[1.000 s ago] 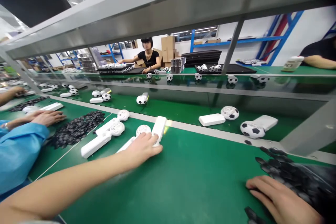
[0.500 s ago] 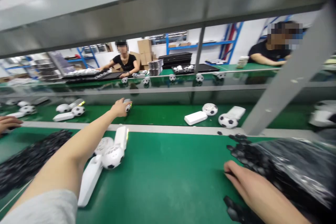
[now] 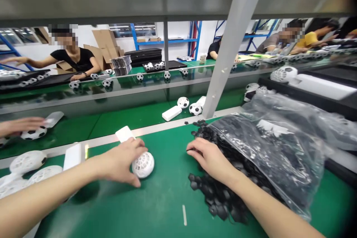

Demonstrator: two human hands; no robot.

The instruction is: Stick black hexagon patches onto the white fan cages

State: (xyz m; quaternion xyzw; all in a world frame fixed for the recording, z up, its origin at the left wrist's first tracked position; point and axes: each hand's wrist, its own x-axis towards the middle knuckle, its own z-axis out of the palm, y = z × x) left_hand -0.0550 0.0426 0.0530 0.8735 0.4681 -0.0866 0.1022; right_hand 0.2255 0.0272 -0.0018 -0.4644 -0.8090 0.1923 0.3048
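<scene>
The left hand (image 3: 122,160) sits on the green bench (image 3: 161,208), fingers curled around a white perforated ball piece (image 3: 143,164) with a flat white handle (image 3: 124,134) sticking out behind it, away from the person. That ball piece is our landmark, resting on the bench right under the thumb and fingertips. To its right, a short way off, the right hand (image 3: 208,156) lies palm down with the fingers loosely bent on the edge of a heap of small black parts (image 3: 212,193); whether it pinches one, I cannot tell. The heap spills from a clear plastic bag (image 3: 273,145) lying farther right of the ball piece. To the ball piece's left lie more white ball units (image 3: 28,161) and a white block (image 3: 73,155). Beyond the ball piece, on the lower belt (image 3: 139,117), there's a pair of soccer-ball units (image 3: 189,106) by a grey post (image 3: 231,44). Far left of the ball piece, another person's hand (image 3: 21,124) rests on a black-and-white ball (image 3: 35,133).
</scene>
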